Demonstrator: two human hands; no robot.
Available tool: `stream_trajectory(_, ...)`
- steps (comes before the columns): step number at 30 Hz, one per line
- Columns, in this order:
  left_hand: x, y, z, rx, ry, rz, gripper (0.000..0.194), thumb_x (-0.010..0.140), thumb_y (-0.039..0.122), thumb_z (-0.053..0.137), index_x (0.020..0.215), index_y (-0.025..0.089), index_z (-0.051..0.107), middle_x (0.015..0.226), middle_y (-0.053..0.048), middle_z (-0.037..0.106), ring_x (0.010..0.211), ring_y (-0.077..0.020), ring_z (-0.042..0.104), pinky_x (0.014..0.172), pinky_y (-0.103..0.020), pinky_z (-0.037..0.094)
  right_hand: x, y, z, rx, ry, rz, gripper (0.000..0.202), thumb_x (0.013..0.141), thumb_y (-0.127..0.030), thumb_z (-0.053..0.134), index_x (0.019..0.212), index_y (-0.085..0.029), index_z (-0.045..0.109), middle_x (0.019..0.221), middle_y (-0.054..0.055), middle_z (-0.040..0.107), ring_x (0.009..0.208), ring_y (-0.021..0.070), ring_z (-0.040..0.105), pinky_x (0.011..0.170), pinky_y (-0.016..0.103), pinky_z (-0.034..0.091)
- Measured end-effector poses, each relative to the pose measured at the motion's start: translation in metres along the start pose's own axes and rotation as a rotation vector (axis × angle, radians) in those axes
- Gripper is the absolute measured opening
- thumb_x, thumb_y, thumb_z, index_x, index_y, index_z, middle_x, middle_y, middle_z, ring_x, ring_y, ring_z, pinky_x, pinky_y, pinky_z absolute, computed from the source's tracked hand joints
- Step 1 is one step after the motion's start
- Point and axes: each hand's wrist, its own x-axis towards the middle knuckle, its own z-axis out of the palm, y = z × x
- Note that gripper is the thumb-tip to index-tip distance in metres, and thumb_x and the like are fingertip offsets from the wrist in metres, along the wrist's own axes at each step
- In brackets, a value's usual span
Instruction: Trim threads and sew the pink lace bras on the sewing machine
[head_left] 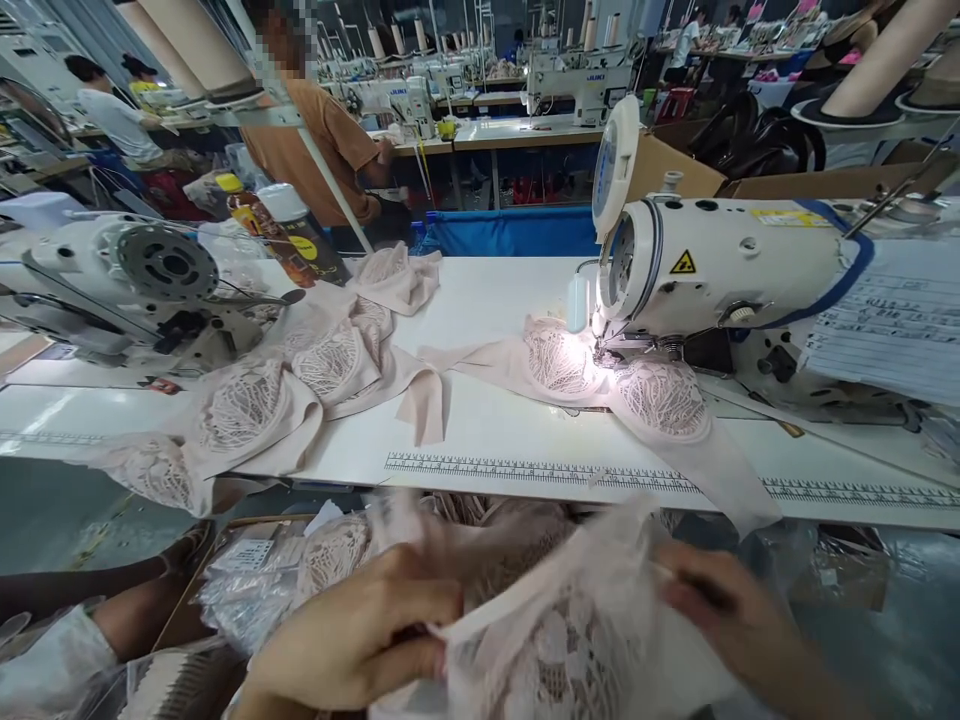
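Between my two hands a pale pink lace bra [562,640] is stretched out below the table's front edge, partly blurred by motion. My left hand [367,630] pinches its left edge between thumb and fingers. At its right side, my right hand [727,610] grips the fabric, somewhat smeared. Another lace bra [660,400] lies under the needle of the lit sewing machine [697,260], one band hanging over the table edge. Several more bras [240,410] lie in an overlapping row on the table's left.
A second machine [127,290] stands at the left, near two bottles [300,230]. A printed ruler [540,475] runs along the table's front [495,430]. Below, a box holds more lace pieces and plastic bags [255,570]. A person in an orange shirt [315,140] sits beyond.
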Motion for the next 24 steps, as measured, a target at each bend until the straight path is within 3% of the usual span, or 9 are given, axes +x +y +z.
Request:
stream_trajectory(2, -0.006, -0.006, 0.014, 0.020, -0.132, -0.268, 0.023, 0.098, 0.026, 0.051, 0.085, 0.020, 0.070, 0.073, -0.003, 0.071, 0.070, -0.0178, 0.068, 0.063, -0.024, 0.048, 0.018, 0.008, 0.026, -0.075, -0.209, 0.070, 0.043, 0.103, -0.047, 0.043, 0.071, -0.023, 0.061, 0.061, 0.000, 0.062, 0.058, 0.0177, 0.063, 0.053, 0.024, 0.047)
stream_trajectory(4, 0.006, -0.013, 0.046, 0.098, -0.252, -0.529, 0.024, 0.095, 0.021, 0.052, 0.081, 0.016, 0.072, 0.079, -0.008, 0.074, 0.075, -0.0229, 0.072, 0.068, -0.028, 0.051, 0.030, 0.021, 0.052, -0.290, -0.321, 0.128, 0.020, 0.098, -0.029, 0.052, 0.088, -0.023, 0.069, 0.073, 0.000, 0.071, 0.063, 0.0181, 0.068, 0.054, 0.022, 0.047)
stream_trajectory(7, 0.024, -0.028, 0.096, 0.183, -0.273, -0.702, 0.023, 0.090, 0.017, 0.061, 0.109, 0.012, 0.073, 0.111, -0.018, 0.074, 0.104, -0.0327, 0.071, 0.089, -0.040, 0.054, 0.034, 0.042, 0.072, -0.455, -0.310, 0.177, 0.022, 0.085, -0.012, 0.060, 0.101, -0.018, 0.074, 0.077, 0.008, 0.076, 0.065, 0.0272, 0.072, 0.050, 0.028, 0.047)
stream_trajectory(11, 0.024, -0.058, 0.129, 0.214, -0.273, -0.559, 0.101, 0.072, 0.052, 0.084, 0.154, 0.012, 0.039, 0.160, -0.025, 0.032, 0.149, -0.0440, 0.029, 0.119, -0.058, 0.029, 0.023, 0.059, 0.060, -0.563, -0.222, 0.138, 0.031, 0.082, -0.002, 0.051, 0.095, -0.017, 0.075, 0.082, 0.013, 0.076, 0.072, 0.0312, 0.074, 0.056, 0.032, 0.052)
stream_trajectory(14, 0.029, -0.073, 0.139, 0.138, -0.334, -0.434, 0.090, 0.087, 0.061, 0.067, 0.156, 0.011, 0.036, 0.165, -0.022, 0.012, 0.154, -0.0422, 0.011, 0.124, -0.059, 0.018, 0.020, 0.060, 0.045, -0.507, -0.002, -0.131, 0.044, 0.081, 0.002, 0.042, 0.102, -0.021, 0.073, 0.091, 0.010, 0.077, 0.082, 0.0254, 0.075, 0.063, 0.030, 0.056)
stream_trajectory(17, 0.054, -0.073, 0.146, 0.107, -0.396, -0.367, 0.066, 0.096, 0.055, 0.058, 0.144, 0.011, 0.055, 0.165, -0.019, 0.020, 0.154, -0.0405, 0.018, 0.125, -0.054, 0.018, 0.030, 0.050, 0.032, -0.311, 0.193, -0.252, 0.051, 0.086, -0.003, 0.041, 0.126, -0.023, 0.064, 0.089, 0.006, 0.077, 0.083, 0.0200, 0.075, 0.071, 0.027, 0.059)
stream_trajectory(20, 0.083, -0.063, 0.151, 0.143, -0.373, -0.316, 0.063, 0.094, 0.057, 0.061, 0.132, 0.006, 0.066, 0.155, -0.023, 0.043, 0.145, -0.0389, 0.040, 0.119, -0.047, 0.033, 0.047, 0.030, 0.018, -0.156, 0.158, -0.073, 0.060, 0.089, -0.008, 0.041, 0.146, -0.024, 0.050, 0.085, 0.002, 0.079, 0.087, 0.0190, 0.077, 0.074, 0.026, 0.060)
stream_trajectory(22, 0.094, -0.056, 0.153, 0.169, -0.336, -0.306, 0.057, 0.092, 0.054, 0.065, 0.123, 0.007, 0.071, 0.142, -0.024, 0.058, 0.133, -0.0386, 0.054, 0.108, -0.045, 0.044, 0.057, 0.015, 0.009, -0.086, 0.040, 0.024, 0.053, 0.089, -0.013, 0.043, 0.138, -0.026, 0.059, 0.083, 0.002, 0.079, 0.085, 0.0206, 0.076, 0.072, 0.027, 0.060)
stream_trajectory(24, 0.095, -0.051, 0.151, 0.184, -0.299, -0.307, 0.048, 0.086, 0.050, 0.073, 0.110, 0.008, 0.077, 0.126, -0.025, 0.068, 0.119, -0.0416, 0.063, 0.094, -0.047, 0.051, 0.063, 0.002, 0.000, -0.036, -0.081, 0.020, 0.034, 0.089, -0.018, 0.046, 0.108, -0.026, 0.073, 0.077, 0.003, 0.076, 0.076, 0.0212, 0.075, 0.067, 0.027, 0.058)
